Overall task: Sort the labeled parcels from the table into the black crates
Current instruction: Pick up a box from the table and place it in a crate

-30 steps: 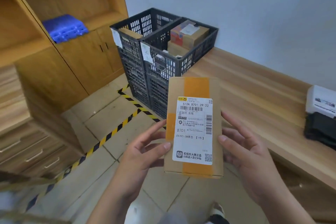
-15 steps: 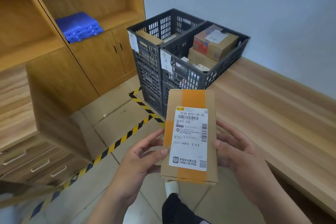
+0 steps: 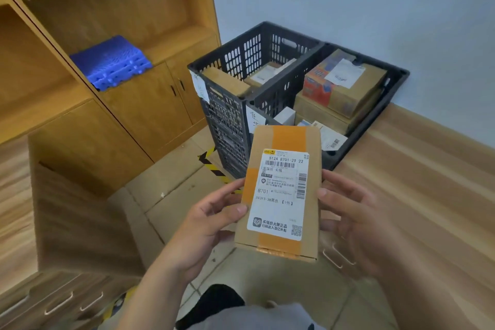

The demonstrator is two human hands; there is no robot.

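1. Both hands grip the parcel (image 3: 280,193) by its long edges: left hand (image 3: 211,218) pinching with the thumb on the label, right hand (image 3: 356,218) curled round the other side.
2. It hangs above the floor, just before the black crates (image 3: 270,94).
3. Read the label, match the crate tag, then lower it in flat.

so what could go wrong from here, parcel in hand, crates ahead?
1. Mis-sort: the two black crates, left crate and right crate, sit side by side, and their paper tags are partly hidden or unreadable from here.
2. Poor seating: the right crate already holds stacked boxes near its rim, so the parcel may perch or slide off.
3. Drop: the left hand and right hand hold it only by its edges.
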